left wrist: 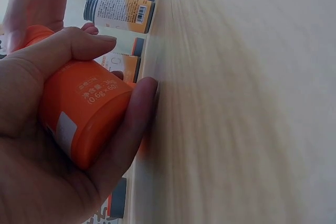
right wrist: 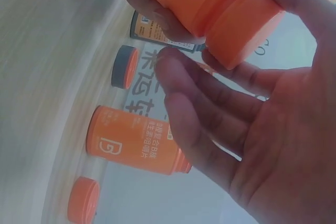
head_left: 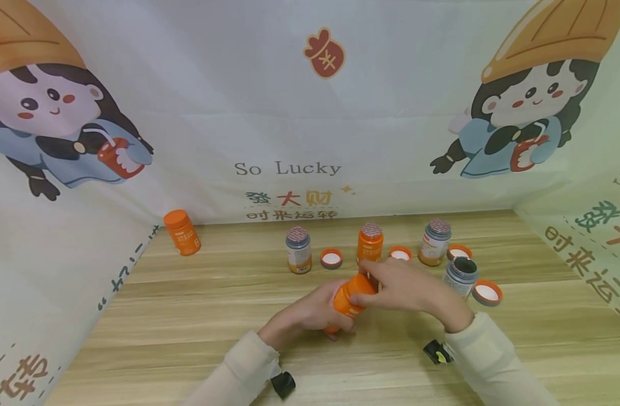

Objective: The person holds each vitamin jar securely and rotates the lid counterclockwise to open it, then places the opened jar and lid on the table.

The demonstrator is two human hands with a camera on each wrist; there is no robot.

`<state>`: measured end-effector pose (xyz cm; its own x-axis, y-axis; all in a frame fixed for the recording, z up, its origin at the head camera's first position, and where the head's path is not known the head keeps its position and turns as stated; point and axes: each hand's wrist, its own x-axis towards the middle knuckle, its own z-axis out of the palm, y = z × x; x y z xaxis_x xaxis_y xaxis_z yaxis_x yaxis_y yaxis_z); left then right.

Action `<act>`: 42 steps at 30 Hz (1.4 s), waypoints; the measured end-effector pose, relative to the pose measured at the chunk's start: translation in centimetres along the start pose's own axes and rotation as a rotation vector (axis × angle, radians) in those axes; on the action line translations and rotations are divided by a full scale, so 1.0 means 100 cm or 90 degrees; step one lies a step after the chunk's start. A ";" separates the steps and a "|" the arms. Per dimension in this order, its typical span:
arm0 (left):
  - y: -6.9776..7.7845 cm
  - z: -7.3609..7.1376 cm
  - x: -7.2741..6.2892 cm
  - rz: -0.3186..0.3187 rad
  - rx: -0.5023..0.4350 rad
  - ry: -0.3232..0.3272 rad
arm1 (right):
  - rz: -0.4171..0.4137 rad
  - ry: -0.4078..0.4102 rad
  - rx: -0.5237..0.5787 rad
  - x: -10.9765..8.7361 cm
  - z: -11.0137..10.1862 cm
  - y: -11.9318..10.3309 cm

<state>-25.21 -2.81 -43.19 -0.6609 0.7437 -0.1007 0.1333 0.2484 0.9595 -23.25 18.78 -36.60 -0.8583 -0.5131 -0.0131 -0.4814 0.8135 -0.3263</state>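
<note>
My left hand (head_left: pixel 320 309) grips an orange bottle (head_left: pixel 344 303) round its body, tilted over the table with its capped end up and to the right. The left wrist view shows pale print on the bottle (left wrist: pixel 89 103) and the thumb across it. At the top end, my right hand (head_left: pixel 403 285) pinches the orange cap (right wrist: pixel 244 27) between thumb and index finger, its other fingers loosely bent below. A narrow gap shows between cap and bottle body. Just behind the right hand stands an orange bottle (head_left: pixel 370 241) with a patterned seal on its mouth.
Sealed grey bottles stand behind, one left (head_left: pixel 299 256) and one right (head_left: pixel 434 245). An open grey bottle (head_left: pixel 461 275) is beside the right wrist. Caps (head_left: pixel 332 259) lie upturned beside the bottles. A capped orange bottle (head_left: pixel 182 232) stands at back left. Printed cloth (head_left: pixel 289 135) walls the wooden table (head_left: pixel 229 282).
</note>
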 end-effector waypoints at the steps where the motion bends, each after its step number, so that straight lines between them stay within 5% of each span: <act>1: 0.000 0.000 0.000 0.000 0.002 0.000 | -0.006 0.000 0.001 0.000 0.000 0.000; 9: 0.000 -0.001 0.000 -0.011 0.002 0.004 | -0.040 -0.006 0.026 -0.001 0.000 0.000; 22: 0.001 0.000 -0.001 -0.014 -0.004 0.004 | 0.017 -0.014 0.006 -0.001 0.004 0.000; 34: 0.001 0.000 0.000 -0.011 0.016 0.007 | -0.032 -0.031 0.019 -0.001 0.003 0.002; 42: 0.000 0.000 0.000 -0.021 -0.003 0.011 | 0.020 -0.006 0.026 0.000 0.003 0.002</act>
<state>-25.17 -2.81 -43.21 -0.6782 0.7236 -0.1281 0.1071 0.2698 0.9569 -23.30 18.81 -36.97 -0.8709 -0.4904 -0.0327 -0.4466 0.8173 -0.3642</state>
